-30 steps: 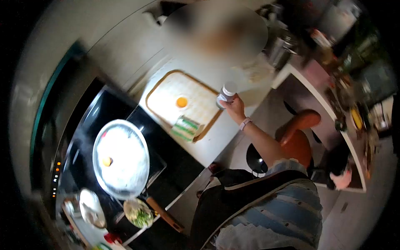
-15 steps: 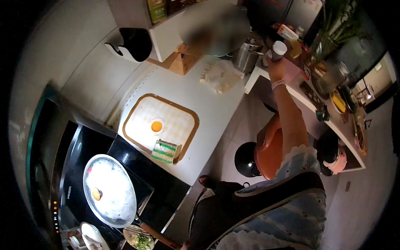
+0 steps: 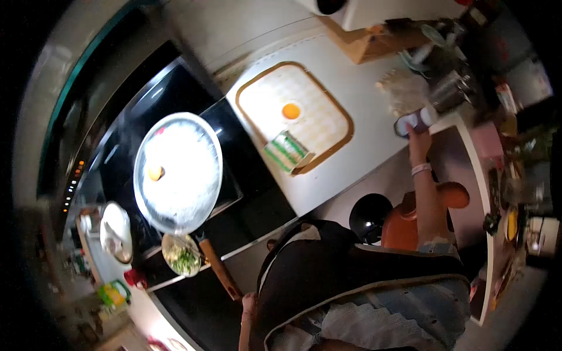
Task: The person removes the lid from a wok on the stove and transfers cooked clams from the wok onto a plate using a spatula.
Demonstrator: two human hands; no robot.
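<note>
My right hand (image 3: 418, 141) is closed around a small jar (image 3: 415, 121) with a white cap and a dark, partly pale body, held near the counter's edge. Down at the lower middle, my left hand (image 3: 249, 302) is closed at the end of the pan's brown wooden handle (image 3: 220, 270). A round lid (image 3: 181, 175), glaring with light and fitted with an orange-brown knob (image 3: 155, 172), covers the pan on the black stove. Beside the handle, a bowl (image 3: 181, 255) holds chopped green and pale food.
A brown-rimmed tray (image 3: 345, 133) bears an orange round thing (image 3: 291, 111) and a green-striped packet (image 3: 288, 151). A plastic bag (image 3: 404, 90) and metal canister (image 3: 452, 91) stand farther along the white counter (image 3: 310, 190). An orange stool (image 3: 401, 225) is below.
The view has swung right, so the stove sits nearer the middle. My right hand has brought the jar from above the shelf unit to the counter's edge. My left hand stays at the handle.
</note>
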